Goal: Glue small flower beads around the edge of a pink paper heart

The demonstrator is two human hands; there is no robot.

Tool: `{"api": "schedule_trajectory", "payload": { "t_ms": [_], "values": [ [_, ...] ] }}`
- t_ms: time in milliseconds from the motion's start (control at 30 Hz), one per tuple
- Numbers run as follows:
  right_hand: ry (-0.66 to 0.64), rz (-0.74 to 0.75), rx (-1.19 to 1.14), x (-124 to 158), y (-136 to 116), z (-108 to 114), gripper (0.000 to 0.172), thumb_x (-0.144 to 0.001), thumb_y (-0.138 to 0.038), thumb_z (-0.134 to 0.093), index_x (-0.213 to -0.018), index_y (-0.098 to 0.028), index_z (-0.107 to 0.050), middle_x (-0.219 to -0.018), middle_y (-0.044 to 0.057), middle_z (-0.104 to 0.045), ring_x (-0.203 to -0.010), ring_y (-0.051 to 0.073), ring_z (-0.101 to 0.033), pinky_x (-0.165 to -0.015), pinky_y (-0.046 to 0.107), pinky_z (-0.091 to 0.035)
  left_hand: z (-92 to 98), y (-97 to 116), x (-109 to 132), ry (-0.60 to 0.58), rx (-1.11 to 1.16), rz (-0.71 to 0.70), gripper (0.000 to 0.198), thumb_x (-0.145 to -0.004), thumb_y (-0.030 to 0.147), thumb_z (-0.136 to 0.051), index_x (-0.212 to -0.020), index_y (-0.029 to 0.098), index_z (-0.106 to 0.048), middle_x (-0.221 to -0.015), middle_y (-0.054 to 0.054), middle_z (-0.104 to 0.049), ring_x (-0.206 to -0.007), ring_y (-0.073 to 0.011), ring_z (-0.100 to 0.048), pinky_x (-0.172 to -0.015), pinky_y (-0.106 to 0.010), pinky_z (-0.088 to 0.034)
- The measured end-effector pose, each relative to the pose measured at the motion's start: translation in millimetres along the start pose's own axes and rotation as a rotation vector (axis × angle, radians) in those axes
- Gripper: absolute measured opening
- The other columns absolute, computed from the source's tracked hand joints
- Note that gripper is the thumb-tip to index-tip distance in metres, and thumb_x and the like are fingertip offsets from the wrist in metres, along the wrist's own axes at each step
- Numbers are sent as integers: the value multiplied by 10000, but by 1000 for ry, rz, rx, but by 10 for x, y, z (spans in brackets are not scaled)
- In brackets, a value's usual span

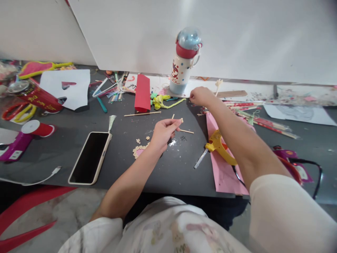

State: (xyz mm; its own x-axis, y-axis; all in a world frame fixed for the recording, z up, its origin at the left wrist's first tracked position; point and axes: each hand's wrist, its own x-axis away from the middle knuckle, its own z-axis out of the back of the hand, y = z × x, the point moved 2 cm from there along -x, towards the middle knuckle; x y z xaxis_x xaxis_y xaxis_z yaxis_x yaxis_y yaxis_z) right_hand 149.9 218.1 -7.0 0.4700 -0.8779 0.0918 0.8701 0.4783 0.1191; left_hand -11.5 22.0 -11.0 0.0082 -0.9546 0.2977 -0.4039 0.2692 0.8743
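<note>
Left hand (165, 133) pinches a tiny, bumpy cream piece (181, 120); right hand (201, 96), farther out, maybe picking, can't tell its grip; next likely needs care

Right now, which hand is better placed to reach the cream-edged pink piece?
Likely the left hand, pinching a cream bit nearer that pink piece; the right hand is by the bottle.
</note>
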Motion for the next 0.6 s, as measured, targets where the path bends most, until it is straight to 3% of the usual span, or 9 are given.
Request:
{"api": "schedule_trajectory", "payload": {
  "t_ms": [267, 500, 600],
  "values": [
    [58, -32, -73, 123, 16, 153, 290, -802, -195, -523, -973, -107, -740, -1000, 161, -746, -938, 294, -660, -803, 372, -449, 0, 4, 3, 8, 12, -17, 216, -719, 326, -799, -778, 133, -719, -549, 36, -570, -417, -10, -328, -447, -199, -228],
    [256, 73, -417, 685, -194, 413, 115, -672, -138, -600, -732, -182, -688, -728, 57, -705, -668, 186, -608, -666, 322, -442, -22, 4, 5, 3, 38, -22, 240, -682, 325, -830, -755, 134, -705, -533, 44, -567, -396, -7, -337, -432, -191, -232],
    [285, 99, -571, 956, -363, 452, 138, -673, -125, -592, -755, -174, -691, -710, 39, -694, -647, 166, -601, -656, 305, -448, -35, 9, 4, -2, 44, -18, 266, -653, 334, -848, -740, 129, -703, -523, 45, -564, -390, -4, -344, -424, -183, -231]
  ]
}}
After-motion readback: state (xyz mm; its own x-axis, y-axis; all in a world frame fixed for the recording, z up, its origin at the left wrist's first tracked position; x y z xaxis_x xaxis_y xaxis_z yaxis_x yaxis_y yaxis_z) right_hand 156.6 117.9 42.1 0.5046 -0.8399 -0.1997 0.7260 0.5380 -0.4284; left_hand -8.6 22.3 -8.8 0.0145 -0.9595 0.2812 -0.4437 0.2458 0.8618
